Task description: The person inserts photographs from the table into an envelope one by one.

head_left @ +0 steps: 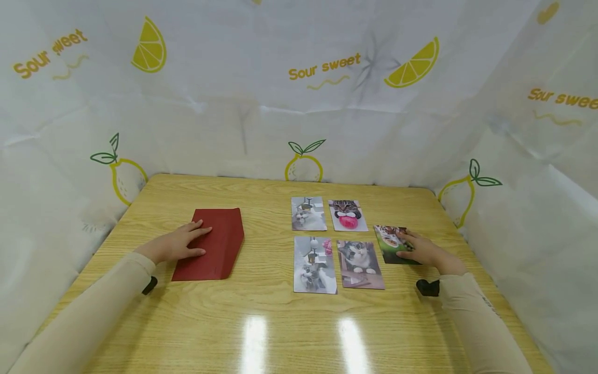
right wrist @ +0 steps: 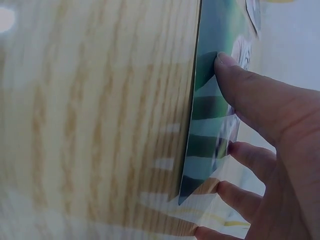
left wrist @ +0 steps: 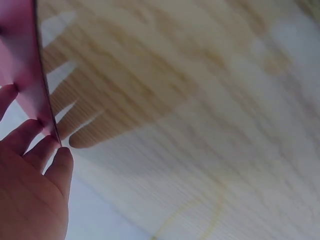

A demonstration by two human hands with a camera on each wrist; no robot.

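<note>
A red envelope [head_left: 217, 249] lies on the left of the table with its flap side to the right. My left hand [head_left: 182, 241] rests on its left part, fingers spread; in the left wrist view the fingertips [left wrist: 61, 155] touch the envelope's edge. On the right, a green card with a tiger picture [head_left: 388, 244] lies under the fingers of my right hand [head_left: 422, 252]. The right wrist view shows the thumb [right wrist: 245, 82] flat on this card [right wrist: 207, 120], with the other fingers spread along its far edge. The hand covers the card's right part.
Cat picture cards lie in two rows left of the tiger card: a white cat [head_left: 308, 214], a cat with a pink ball [head_left: 348, 215], another white cat [head_left: 314, 267] and a grey cat [head_left: 361, 265]. A lemon-print curtain [head_left: 243, 93] surrounds the wooden table [head_left: 210, 322].
</note>
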